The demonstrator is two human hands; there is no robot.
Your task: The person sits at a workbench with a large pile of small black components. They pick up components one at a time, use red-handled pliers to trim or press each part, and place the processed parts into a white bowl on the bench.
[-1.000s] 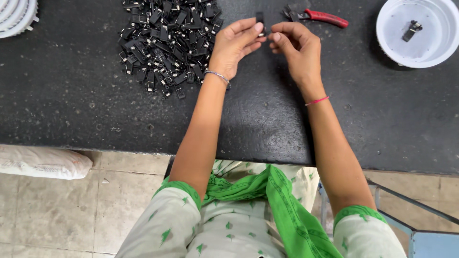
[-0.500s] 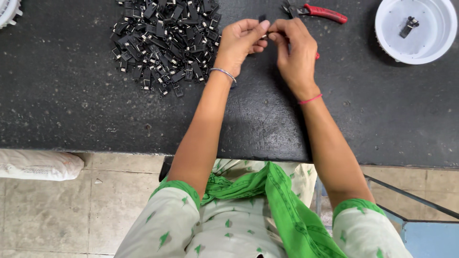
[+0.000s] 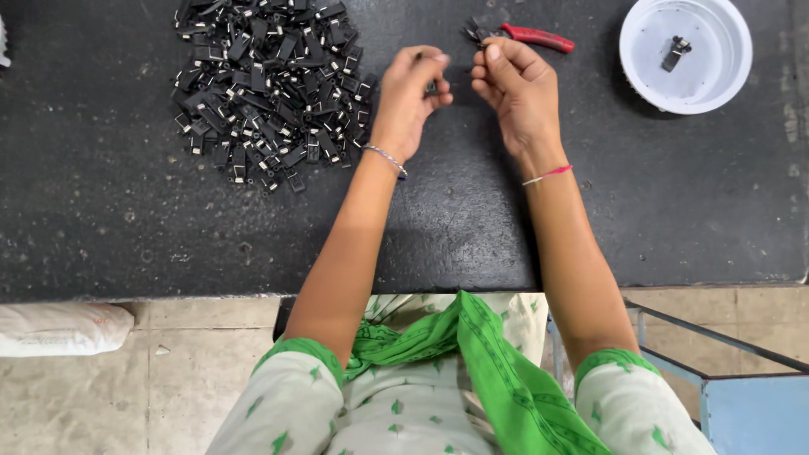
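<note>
1. Black and speckled, the desk (image 3: 126, 219) is carrying everything we are working with.
2. We are curling our left hand (image 3: 409, 97) around a small dark part (image 3: 431, 85), pinching it between thumb and fingertips just above the desk.
3. We are holding our right hand (image 3: 514, 88) just beside it, fingers bent inward and thumb raised; we cannot tell whether it is gripping anything.
4. A heap of small black parts (image 3: 265, 84) is lying left of our left hand.
5. Red-handled pliers (image 3: 522, 35) are lying just beyond our right hand.
6. A white round bowl (image 3: 687, 55) is sitting far right, holding one dark part (image 3: 675, 52).
</note>
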